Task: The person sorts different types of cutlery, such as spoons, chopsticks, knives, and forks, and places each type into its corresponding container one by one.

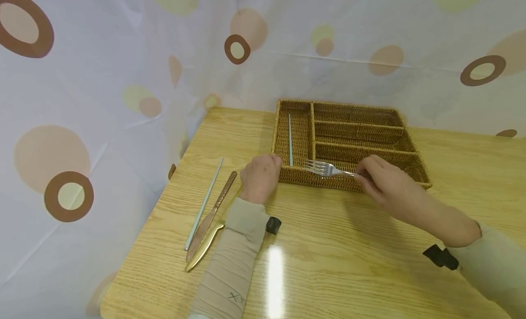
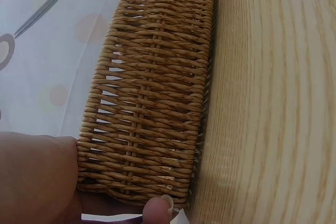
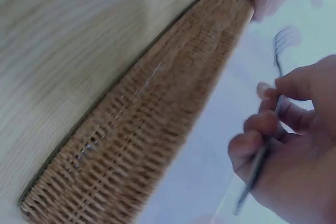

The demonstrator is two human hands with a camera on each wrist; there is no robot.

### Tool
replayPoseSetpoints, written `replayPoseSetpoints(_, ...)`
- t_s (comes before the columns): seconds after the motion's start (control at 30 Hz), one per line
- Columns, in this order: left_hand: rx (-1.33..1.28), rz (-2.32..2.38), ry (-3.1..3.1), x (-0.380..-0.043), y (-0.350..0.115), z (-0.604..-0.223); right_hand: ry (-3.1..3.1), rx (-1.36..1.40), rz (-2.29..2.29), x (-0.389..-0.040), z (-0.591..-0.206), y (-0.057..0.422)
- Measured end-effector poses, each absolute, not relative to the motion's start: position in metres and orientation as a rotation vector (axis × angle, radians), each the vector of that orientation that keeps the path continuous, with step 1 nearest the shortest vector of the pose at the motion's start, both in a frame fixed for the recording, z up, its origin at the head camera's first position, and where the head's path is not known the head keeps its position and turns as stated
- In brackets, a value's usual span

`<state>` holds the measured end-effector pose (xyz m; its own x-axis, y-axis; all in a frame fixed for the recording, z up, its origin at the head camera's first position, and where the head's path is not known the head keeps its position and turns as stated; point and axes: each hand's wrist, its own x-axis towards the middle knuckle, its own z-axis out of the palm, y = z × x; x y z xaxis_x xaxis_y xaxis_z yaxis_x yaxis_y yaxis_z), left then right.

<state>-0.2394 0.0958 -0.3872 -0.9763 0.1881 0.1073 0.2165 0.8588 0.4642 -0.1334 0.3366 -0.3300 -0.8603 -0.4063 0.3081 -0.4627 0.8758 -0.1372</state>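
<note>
Wears beige left sleeve (image 1: pixel 234 271), creased in bands below plain cuff (image 1: pixel 246 216) | shows small dark lettering (image 1: pixel 236 296) | adds pale right sleeve (image 1: pixel 493 264) | carries black left-wrist fitting (image 1: pixel 273 225), angular black right-wrist fitting (image 1: pixel 441 258)

Above the wicker tray (image 1: pixel 296 175), the rear is free; fork (image 1: pixel 328 169) and right hand (image 1: pixel 382 182) obstruct the front.

The fork (image 1: pixel 327 169) is shiny metal, the tray (image 1: pixel 297 175) rough wicker.

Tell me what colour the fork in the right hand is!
The fork is shiny silver; the head view shows it best.
</note>
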Motion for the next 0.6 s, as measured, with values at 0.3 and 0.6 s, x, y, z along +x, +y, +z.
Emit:
replayPoseSetpoints(0.3, -0.313, -0.762, -2.998, -0.238, 0.097, -0.386, -3.058, 0.308, 0.496, -0.166, -0.332, 0.360)
replayPoseSetpoints(0.6, -0.317, -0.725, -2.976, -0.238, 0.097, -0.387, -3.267, 0.416, 0.516, -0.197, -0.341, 0.371)
